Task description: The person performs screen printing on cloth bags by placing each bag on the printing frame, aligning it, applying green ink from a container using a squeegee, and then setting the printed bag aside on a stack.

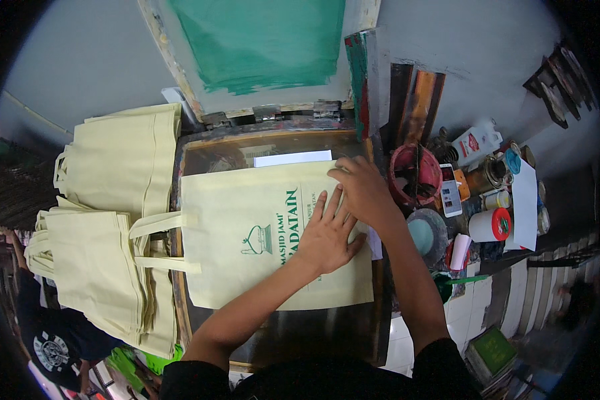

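One bag (267, 230) already bears green print (291, 220); left hand (327, 240) spread flat, right hand (361, 187) bent, grip unclear; stacked bags (93, 267) look blank.

Tote bag (227, 200): lay on the surface (300, 337), handles (157, 225) over its left edge. Bag stacks (97, 267): sat beyond that. Screen frame (260, 47): stood at the far edge. Bucket (435, 170), phone (450, 190): sat past the right edge.
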{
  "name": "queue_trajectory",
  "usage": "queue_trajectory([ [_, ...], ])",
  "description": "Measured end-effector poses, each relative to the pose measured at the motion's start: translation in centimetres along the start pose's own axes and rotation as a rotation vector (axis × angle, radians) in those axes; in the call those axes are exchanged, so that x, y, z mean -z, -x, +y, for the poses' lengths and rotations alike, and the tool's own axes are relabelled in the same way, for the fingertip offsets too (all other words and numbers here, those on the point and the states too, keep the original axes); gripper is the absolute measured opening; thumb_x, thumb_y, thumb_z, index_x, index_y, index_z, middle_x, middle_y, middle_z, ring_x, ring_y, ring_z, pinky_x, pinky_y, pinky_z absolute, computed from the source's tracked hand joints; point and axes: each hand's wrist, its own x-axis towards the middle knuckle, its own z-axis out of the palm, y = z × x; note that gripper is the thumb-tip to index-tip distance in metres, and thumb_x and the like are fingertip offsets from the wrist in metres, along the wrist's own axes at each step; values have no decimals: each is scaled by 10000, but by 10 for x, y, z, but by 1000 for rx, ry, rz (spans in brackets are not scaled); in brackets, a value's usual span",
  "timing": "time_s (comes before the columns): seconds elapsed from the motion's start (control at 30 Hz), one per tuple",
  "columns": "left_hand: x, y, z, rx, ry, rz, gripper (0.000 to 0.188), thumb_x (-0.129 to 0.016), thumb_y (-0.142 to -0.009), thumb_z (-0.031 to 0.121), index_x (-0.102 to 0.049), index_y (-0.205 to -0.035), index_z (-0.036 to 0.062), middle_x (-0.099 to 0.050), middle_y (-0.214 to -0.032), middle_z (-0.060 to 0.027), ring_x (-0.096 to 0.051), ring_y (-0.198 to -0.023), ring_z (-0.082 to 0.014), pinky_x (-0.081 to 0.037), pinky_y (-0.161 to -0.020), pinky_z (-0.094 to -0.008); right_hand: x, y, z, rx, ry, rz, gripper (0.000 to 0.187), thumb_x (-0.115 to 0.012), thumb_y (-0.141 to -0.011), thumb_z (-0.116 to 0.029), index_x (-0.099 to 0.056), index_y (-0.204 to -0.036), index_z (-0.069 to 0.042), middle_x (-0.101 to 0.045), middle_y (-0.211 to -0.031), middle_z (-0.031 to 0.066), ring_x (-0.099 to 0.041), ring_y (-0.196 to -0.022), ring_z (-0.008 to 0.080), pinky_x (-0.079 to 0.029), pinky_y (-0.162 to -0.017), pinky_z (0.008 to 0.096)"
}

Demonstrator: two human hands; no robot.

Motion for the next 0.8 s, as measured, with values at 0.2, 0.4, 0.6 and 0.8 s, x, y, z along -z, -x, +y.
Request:
queue_trajectory([
  [0.2,2,0,-1,9,39,-10,715,-558,-980,453,-418,-1520,6,-299,-1609,-249,-208,-1535,-424,-139,-1262,-575,1,-3,-2,-13,10,-1,280,-654,-823,-16,-708,-1096,-39,-645,-1192,103,-571,-1160,336,-466,-1019,460],
  [0.4,-1,0,-2,9,10,8,713,-570,-970,467,-448,-1499,4,-306,-1606,-249,-224,-1531,-415,-158,-1257,-566,5,7,2,-95,-186,211,230,-667,-883,-15,-696,-1112,-11,-662,-1148,150,-614,-1107,379,-495,-973,459],
  [0.6,3,-1,0,16,17,33,716,-589,-954,478,-477,-1468,-9,-325,-1597,-262,-234,-1528,-422,-180,-1249,-565,23,48,13,-262,-183,196,250,-668,-877,-31,-698,-1124,-8,-674,-1160,191,-619,-1122,396,-487,-989,482],
  [0.8,-6,1,-1,4,-12,78,726,-567,-955,478,-463,-1474,-18,-304,-1615,-262,-233,-1530,-421,-172,-1251,-567,21,83,14,-277,-210,213,292,-680,-856,-24,-699,-1146,1,-677,-1165,187,-615,-1143,387,-481,-1016,463],
])
